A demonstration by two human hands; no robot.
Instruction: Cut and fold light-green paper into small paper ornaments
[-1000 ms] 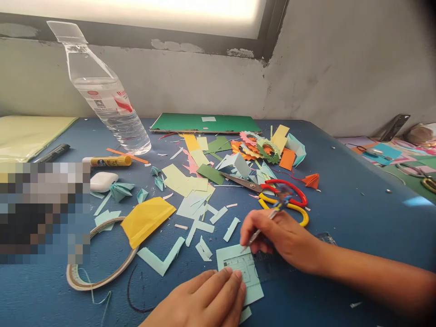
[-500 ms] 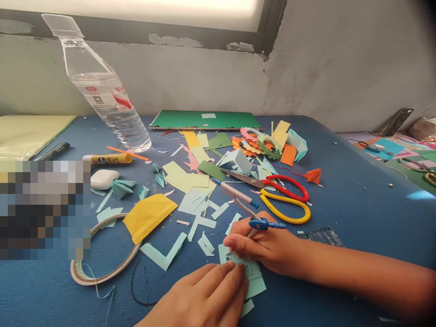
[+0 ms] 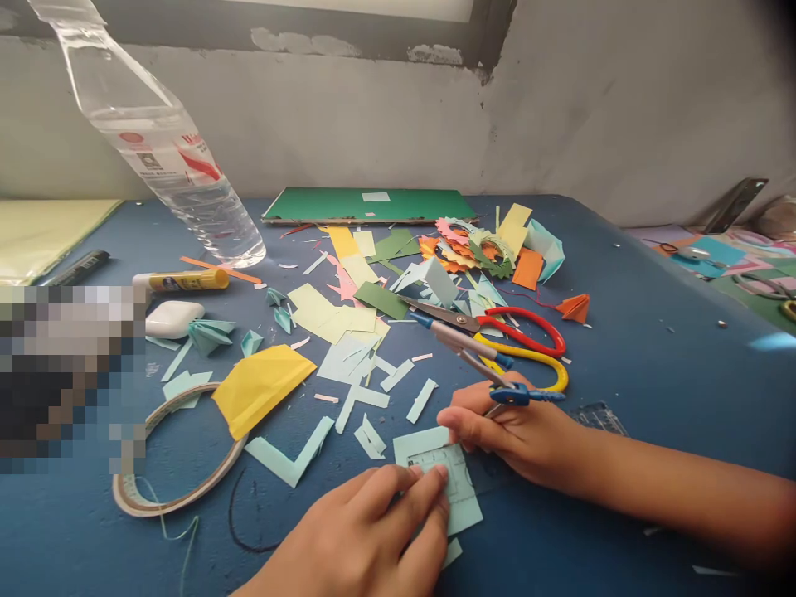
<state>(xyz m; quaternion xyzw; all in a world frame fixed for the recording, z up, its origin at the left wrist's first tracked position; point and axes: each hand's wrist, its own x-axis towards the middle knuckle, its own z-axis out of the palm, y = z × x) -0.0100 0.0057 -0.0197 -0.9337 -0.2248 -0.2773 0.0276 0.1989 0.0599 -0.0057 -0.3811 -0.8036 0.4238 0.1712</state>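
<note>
My left hand [image 3: 366,535] presses its fingertips flat on a small light-blue paper square [image 3: 435,473] at the near edge of the blue table [image 3: 652,365]. A clear plastic ruler [image 3: 594,417] lies over the paper and runs right under my right hand. My right hand [image 3: 516,435] grips a blue drawing compass [image 3: 478,361] with a pencil arm, its legs tilted up and to the left, its tip hidden behind my fingers at the paper's top edge.
Red-and-yellow scissors [image 3: 516,340] lie just behind my right hand among several paper scraps. A yellow folded sheet [image 3: 261,385], a tape ring [image 3: 167,481], a glue stick [image 3: 183,281], a water bottle [image 3: 162,157] and a green board [image 3: 366,205] stand further off.
My right hand has turned the compass from upright over the paper to tilted back and left. The camera view has dipped slightly. My left hand stays on the paper.
</note>
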